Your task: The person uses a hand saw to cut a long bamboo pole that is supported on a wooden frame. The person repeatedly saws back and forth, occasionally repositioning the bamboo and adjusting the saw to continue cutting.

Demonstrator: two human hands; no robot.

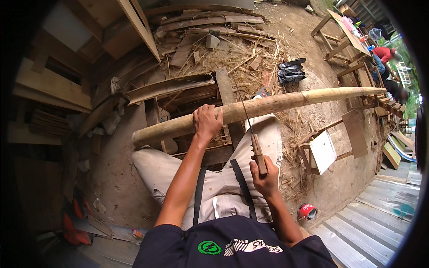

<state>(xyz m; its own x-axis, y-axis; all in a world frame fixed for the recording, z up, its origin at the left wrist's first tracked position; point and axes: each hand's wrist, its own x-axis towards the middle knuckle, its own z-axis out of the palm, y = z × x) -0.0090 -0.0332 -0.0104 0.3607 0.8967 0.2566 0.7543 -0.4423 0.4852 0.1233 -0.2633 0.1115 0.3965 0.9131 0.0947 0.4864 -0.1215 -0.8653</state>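
Bamboo pole (268, 107) lying aslant across the middle, from 9 o'clock to between 2 and 3 o'clock, passing over a wooden plank (222, 85). Left hand (208, 121) resting on top of the pole just left of centre, open, fingers laid over it and thumb set apart. Right hand (267, 175) toward 4 o'clock, closed tightly around the wooden handle of a saw (258, 154), thin blade pointing to 12 o'clock and crossing the pole to the right of the left hand; impossible to tell whether cut in. Below the pole, toward 6 o'clock, pale trousers (219, 187) with dark straps. Farther out: split bamboo (172, 88) between 10 and 11 o'clock, scrap wood (210, 21) at 12, black bag (291, 71) between 1 and 2, person in red (382, 54) beyond a worktop (349, 33) at 2, white board (323, 152) at 3, red can (308, 211) and metal sheets (371, 219) at 4.
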